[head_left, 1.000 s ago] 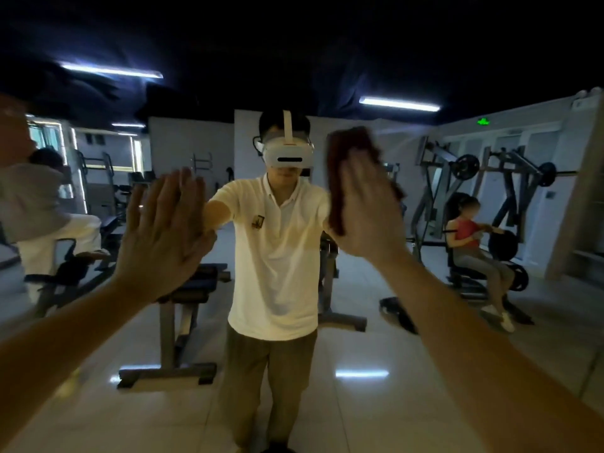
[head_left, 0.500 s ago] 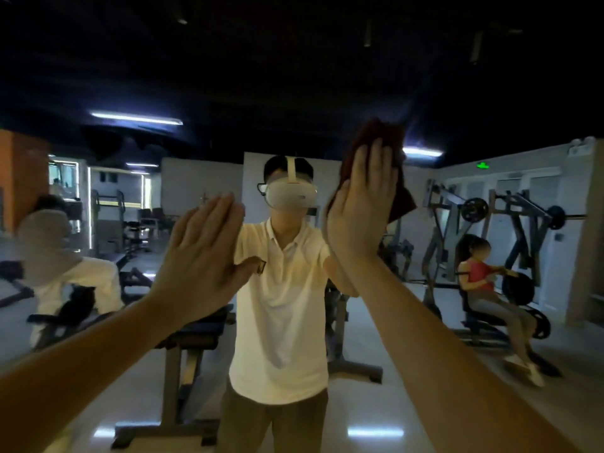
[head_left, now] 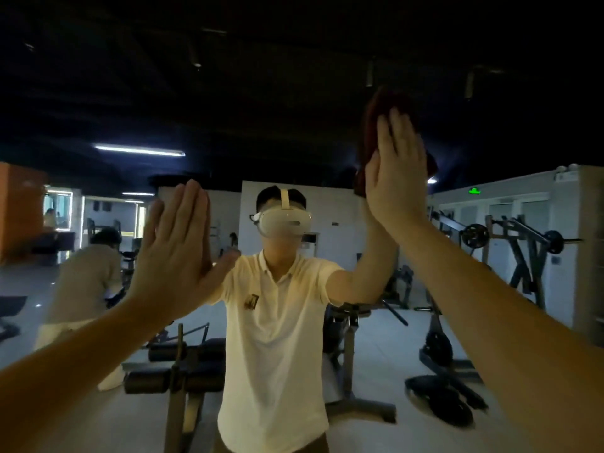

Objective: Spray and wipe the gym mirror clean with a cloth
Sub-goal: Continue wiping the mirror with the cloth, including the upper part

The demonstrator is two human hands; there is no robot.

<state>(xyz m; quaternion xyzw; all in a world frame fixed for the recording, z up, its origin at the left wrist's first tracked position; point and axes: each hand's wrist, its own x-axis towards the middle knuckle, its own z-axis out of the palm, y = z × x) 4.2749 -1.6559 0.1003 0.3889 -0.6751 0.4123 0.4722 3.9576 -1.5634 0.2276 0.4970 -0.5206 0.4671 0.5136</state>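
flatly, right hand (head_left: 397, 188) presses a crumpled maroon cloth (head_left: 376, 125) on glossy mirror (head_left: 261, 93); left hand (head_left: 173, 253) (straight-fingered) touches it.

The cloth (head_left: 371, 132) looks dark red, maybe maroon in this dim light. My polo shirt (head_left: 274, 338) is plain cream with a small brownish chest emblem, and my headset (head_left: 284, 220) is white. The exit sign (head_left: 474, 191) glows green, the far-left wall (head_left: 19, 210) is orange, the ceiling (head_left: 261, 60) black.

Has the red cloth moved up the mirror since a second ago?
Yes, upward: the cloth under the right hand was below the green exit sign, now above it.
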